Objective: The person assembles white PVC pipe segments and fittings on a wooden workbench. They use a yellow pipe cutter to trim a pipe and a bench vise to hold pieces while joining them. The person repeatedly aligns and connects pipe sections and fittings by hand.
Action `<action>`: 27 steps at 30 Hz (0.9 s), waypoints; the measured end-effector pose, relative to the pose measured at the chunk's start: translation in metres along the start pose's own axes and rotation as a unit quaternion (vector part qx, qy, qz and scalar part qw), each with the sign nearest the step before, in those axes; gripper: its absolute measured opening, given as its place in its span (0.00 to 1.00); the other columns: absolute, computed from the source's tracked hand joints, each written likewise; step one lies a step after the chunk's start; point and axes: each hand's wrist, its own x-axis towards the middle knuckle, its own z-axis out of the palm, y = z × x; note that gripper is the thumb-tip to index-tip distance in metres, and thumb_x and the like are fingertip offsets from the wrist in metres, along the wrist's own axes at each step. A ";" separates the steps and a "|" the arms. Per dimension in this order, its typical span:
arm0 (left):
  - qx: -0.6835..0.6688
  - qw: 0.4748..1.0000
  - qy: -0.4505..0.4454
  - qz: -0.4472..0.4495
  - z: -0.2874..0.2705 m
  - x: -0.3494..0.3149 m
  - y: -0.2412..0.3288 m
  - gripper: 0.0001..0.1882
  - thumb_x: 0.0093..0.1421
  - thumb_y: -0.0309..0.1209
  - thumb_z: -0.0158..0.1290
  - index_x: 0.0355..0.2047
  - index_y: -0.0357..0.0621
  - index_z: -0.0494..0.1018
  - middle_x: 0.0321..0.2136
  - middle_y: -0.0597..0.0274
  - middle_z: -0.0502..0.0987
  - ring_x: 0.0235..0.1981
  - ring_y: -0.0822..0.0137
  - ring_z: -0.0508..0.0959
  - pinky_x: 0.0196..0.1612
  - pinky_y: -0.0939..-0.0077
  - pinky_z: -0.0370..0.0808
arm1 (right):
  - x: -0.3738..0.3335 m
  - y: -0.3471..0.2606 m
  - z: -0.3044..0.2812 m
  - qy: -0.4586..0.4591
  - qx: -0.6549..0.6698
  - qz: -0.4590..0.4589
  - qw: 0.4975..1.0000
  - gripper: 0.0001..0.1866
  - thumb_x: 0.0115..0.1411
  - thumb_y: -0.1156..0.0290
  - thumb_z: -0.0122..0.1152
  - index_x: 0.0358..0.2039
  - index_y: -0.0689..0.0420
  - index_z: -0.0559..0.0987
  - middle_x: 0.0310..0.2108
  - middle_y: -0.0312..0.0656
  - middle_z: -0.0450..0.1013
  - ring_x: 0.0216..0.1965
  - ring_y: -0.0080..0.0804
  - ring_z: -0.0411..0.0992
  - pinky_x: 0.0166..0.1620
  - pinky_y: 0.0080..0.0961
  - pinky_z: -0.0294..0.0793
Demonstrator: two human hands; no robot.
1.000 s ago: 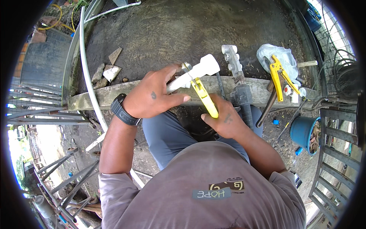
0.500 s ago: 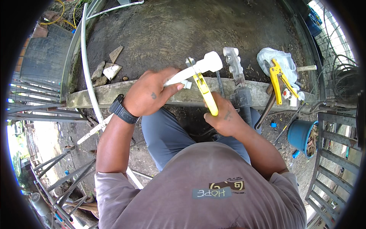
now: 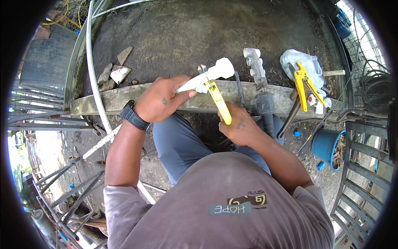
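Note:
My left hand (image 3: 162, 98), with a dark watch at the wrist, is closed around a white plastic pipe (image 3: 185, 86). A wider white pipe fitting (image 3: 224, 68) forms the pipe's far right end. My right hand (image 3: 239, 123) grips a yellow-handled tool (image 3: 218, 101), held tilted with its handle toward me. The tool's grey metal head (image 3: 202, 69) crosses the white pipe just left of the fitting; its exact kind is unclear. A small white piece shows beneath the pipe by my left thumb, partly hidden.
A weathered plank (image 3: 137, 94) runs across in front of my knees. On it at right stand a grey pipe-welding tool (image 3: 262, 103) with round dies and a yellow pipe cutter (image 3: 302, 85) beside a plastic bag (image 3: 311, 62). A blue bucket (image 3: 323, 144) stands lower right; a long white pipe (image 3: 92, 62) leans left.
The white pipe and its fitting have shifted slightly left. My right hand and the yellow-handled tool have moved a little left with them. Both grips stay the same.

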 end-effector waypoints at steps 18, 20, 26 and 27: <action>-0.001 0.996 -0.053 -0.066 0.050 0.004 -0.068 0.19 0.70 0.38 0.57 0.54 0.37 0.79 0.41 0.41 0.84 0.42 0.44 0.84 0.48 0.57 0.78 | -0.005 0.009 0.030 -0.049 0.057 0.177 0.981 0.32 0.67 0.46 0.61 0.52 0.66 0.78 0.47 0.65 0.78 0.51 0.63 0.76 0.55 0.49 0.74; -0.005 0.997 -0.050 -0.052 0.058 0.007 -0.062 0.18 0.70 0.38 0.57 0.53 0.37 0.79 0.40 0.41 0.84 0.41 0.43 0.84 0.47 0.56 0.78 | -0.003 0.034 0.045 -0.046 0.032 0.177 0.983 0.30 0.67 0.49 0.60 0.54 0.66 0.78 0.49 0.67 0.77 0.53 0.66 0.75 0.56 0.50 0.74; 0.007 0.998 -0.051 -0.035 0.073 0.013 -0.060 0.17 0.70 0.37 0.57 0.51 0.37 0.79 0.37 0.40 0.83 0.39 0.38 0.82 0.44 0.54 0.78 | -0.008 0.051 0.062 0.007 0.041 0.218 0.975 0.28 0.66 0.52 0.60 0.54 0.65 0.78 0.49 0.67 0.77 0.54 0.68 0.74 0.58 0.54 0.72; 0.000 0.998 -0.053 -0.033 0.075 0.014 -0.060 0.16 0.70 0.37 0.57 0.51 0.38 0.79 0.36 0.40 0.83 0.39 0.38 0.82 0.44 0.53 0.78 | -0.008 0.050 0.060 -0.017 0.018 0.197 0.980 0.26 0.66 0.53 0.60 0.52 0.65 0.78 0.48 0.67 0.77 0.53 0.67 0.74 0.57 0.54 0.73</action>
